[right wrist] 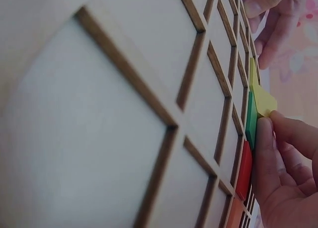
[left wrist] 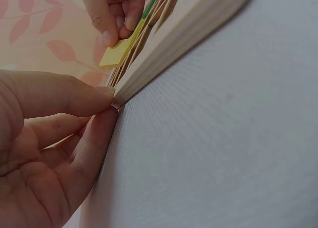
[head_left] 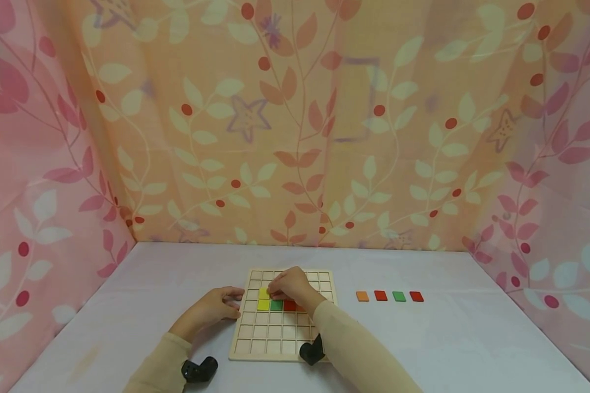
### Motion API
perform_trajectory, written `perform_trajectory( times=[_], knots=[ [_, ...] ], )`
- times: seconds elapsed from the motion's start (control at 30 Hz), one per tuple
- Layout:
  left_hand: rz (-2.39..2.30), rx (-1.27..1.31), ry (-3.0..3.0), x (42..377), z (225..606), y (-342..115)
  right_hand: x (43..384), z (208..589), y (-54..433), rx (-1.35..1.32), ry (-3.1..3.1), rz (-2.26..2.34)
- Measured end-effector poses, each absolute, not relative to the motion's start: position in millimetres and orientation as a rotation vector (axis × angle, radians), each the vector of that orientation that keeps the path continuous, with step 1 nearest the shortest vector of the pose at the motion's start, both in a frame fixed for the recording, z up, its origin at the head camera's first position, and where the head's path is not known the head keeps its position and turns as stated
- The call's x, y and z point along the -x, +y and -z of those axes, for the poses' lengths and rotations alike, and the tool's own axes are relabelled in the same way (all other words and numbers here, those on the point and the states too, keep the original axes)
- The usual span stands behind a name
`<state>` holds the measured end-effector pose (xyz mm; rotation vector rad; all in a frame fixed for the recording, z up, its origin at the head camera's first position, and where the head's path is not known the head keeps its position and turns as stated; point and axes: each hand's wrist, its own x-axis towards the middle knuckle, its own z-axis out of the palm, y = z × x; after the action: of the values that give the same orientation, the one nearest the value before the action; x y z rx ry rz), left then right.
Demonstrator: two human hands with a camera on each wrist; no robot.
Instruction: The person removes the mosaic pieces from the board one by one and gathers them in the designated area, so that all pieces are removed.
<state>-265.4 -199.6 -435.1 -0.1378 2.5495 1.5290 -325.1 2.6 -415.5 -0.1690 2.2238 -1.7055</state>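
Observation:
A wooden grid board [head_left: 267, 331] lies on the table before me. Between thumb and fingers, my right hand [head_left: 293, 286] pinches a yellow square tile [head_left: 263, 293], tilted over the board in the wrist views. Just nearer to me, another yellow tile [head_left: 263, 305], a green tile [head_left: 277, 305] and a red tile [head_left: 289, 305] sit in a row of cells; an orange tile [right wrist: 235, 214] follows the red one in the right wrist view. At the board's left edge, my left hand [head_left: 212, 307] grips it with thumb and fingertips. My right forearm covers part of the board.
Right of the board, a loose orange tile [head_left: 362, 296], two red tiles [head_left: 381, 295] and a green tile [head_left: 399, 296] lie in a line on the white table [head_left: 447, 338]. Patterned curtains [head_left: 295, 125] stand behind and on both sides. Black devices [head_left: 199, 370] sit at both wrists.

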Motion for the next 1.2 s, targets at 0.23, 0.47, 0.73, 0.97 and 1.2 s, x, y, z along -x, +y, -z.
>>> perform_trajectory(
  times=[0.23,0.47,0.73,0.97,1.2],
  knots=[
    [-1.513,0.123,2.548,263,432,-198,325,414,1,0.132,2.214,1.683],
    [-1.501,0.113,2.553,266,435,-199,324,411,5,0.07,2.198,1.72],
    [-1.505,0.115,2.563,267,437,-201,324,400,17,0.048,2.169,1.724],
    [-1.541,0.093,2.545,266,437,-203,325,397,32,0.076,2.184,1.718],
    [-1.537,0.095,2.556,266,438,-201,325,394,54,0.127,2.231,1.694]
  ],
)
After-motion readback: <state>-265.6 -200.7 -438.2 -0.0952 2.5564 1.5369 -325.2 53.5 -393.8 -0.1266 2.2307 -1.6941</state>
